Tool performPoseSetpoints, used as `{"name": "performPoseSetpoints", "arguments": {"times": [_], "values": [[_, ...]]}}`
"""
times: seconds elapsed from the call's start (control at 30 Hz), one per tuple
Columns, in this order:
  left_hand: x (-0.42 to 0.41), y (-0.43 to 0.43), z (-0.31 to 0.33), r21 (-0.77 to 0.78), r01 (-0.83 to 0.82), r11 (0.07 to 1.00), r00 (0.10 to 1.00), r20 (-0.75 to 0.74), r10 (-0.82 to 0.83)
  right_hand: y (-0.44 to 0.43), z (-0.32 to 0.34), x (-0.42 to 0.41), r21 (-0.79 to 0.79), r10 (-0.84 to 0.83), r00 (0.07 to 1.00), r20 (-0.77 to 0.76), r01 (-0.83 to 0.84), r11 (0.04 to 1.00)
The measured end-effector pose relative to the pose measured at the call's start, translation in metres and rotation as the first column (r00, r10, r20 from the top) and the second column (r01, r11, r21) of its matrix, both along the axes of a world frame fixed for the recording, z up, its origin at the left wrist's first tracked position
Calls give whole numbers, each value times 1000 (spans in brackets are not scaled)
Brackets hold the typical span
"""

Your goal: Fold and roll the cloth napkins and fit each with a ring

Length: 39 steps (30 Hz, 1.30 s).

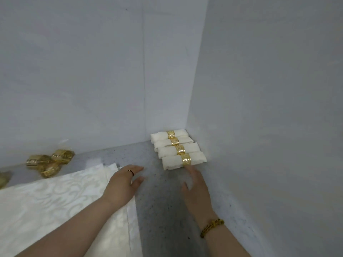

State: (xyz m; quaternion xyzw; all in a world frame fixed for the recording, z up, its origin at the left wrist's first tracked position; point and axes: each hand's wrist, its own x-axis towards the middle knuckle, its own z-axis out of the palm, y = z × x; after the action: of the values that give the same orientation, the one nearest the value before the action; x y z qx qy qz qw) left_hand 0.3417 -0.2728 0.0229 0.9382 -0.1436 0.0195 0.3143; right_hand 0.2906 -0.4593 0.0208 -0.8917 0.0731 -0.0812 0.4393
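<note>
Grey speckled counter [157,201]: the stack of flat white damask napkins [55,201] lies left, under the spread left hand [122,184], the nearer one. Four rolled, gold-ringed napkins [178,149] lie crosswise in the far right corner; the straight-fingered right hand [196,190] touches the nearest with its forefinger.

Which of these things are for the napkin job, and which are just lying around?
For the job:
- four rolled white cloth napkins wearing gold metal rings
- flat white patterned cloth napkins
- loose gold metal napkin rings
- left hand, right hand

Not part of the job:
- grey speckled countertop
- plain white walls
- gold bead bracelet
- thin dark finger ring
</note>
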Motion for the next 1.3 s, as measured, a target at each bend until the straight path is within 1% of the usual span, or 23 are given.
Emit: {"name": "performPoseSetpoints", "arguments": {"times": [0.07,0.17,0.27,0.37,0.43,0.47,0.5,0.53,0.57,0.6,0.63,0.67,0.7,0.73,0.77,0.83,0.87,0.93,1.0,1.03,1.1,1.17,1.3], "values": [[-16,26,4,8,-4,1000,1000,5,4,22,8,-19,13,25,1000,-6,-24,1000],[-45,65,1,-89,7,996,998,-65,-13,60,9,-46,-57,151,987,-62,-155,986],[-84,105,-2,-169,35,985,992,-116,-55,106,5,-76,-53,324,937,-133,-334,941],[-114,149,-13,-156,4,988,990,-142,-26,145,-4,-98,-79,433,881,-190,-453,888],[-130,173,-25,-166,-20,986,991,-137,-3,163,-21,-109,-182,469,864,-181,-498,848],[-136,181,-28,-171,-23,985,993,-122,2,170,-28,-116,-272,473,867,-158,-498,823],[-140,187,-30,-162,-15,987,996,-94,0,172,-32,-120,-402,465,876,-128,-474,783],[-147,192,-31,-139,3,990,998,-62,-11,176,-28,-129,-488,464,869,-173,-485,726],[-153,197,-31,-117,20,993,999,-43,-25,181,-34,-133,-631,433,895,-103,-395,667],[-157,200,-31,-96,39,995,999,-27,-42,183,-36,-137,-703,437,895,-89,-367,609],[-165,204,-33,-82,50,995,999,-7,-51,185,-36,-146,-722,450,890,-80,-363,589],[-178,210,-36,-68,55,996,998,13,-54,188,-30,-163,-657,462,878,-128,-424,624],[-187,212,-38,-70,49,996,999,19,-48,186,-27,-173,-546,489,864,-118,-468,694],[-197,214,-38,-79,25,997,1000,16,-24,189,-31,-175,-542,499,863,-73,-454,707],[-215,216,-38,-85,5,996,1000,20,-3,187,-38,-185,-594,537,843,-41,-453,665],[-246,220,-37,-90,16,996,1000,21,-14,188,-36,-211,-500,523,837,-161,-526,688],[-259,223,-36,-80,35,996,999,2,-35,189,-35,-221,-481,510,842,-174,-525,702],[-287,229,-34,-45,75,996,994,-73,-78,196,-35,-243,-472,513,844,-159,-521,711],[-311,237,-37,-51,103,993,982,-151,-110,204,-37,-267,-485,565,812,-145,-557,674],[-319,240,-40,-55,118,992,980,-156,-125,206,-39,-275,-472,577,807,-130,-562,680],[-338,246,-46,-34,120,992,981,-148,-124,211,-43,-290,-441,597,796,-104,-575,689],[-353,246,-50,19,113,993,985,-133,-109,215,-48,-298,-387,592,803,-65,-567,727],[-372,244,-59,83,59,995,998,26,-62,216,-56,-299,-274,547,837,21,-521,808]]}}
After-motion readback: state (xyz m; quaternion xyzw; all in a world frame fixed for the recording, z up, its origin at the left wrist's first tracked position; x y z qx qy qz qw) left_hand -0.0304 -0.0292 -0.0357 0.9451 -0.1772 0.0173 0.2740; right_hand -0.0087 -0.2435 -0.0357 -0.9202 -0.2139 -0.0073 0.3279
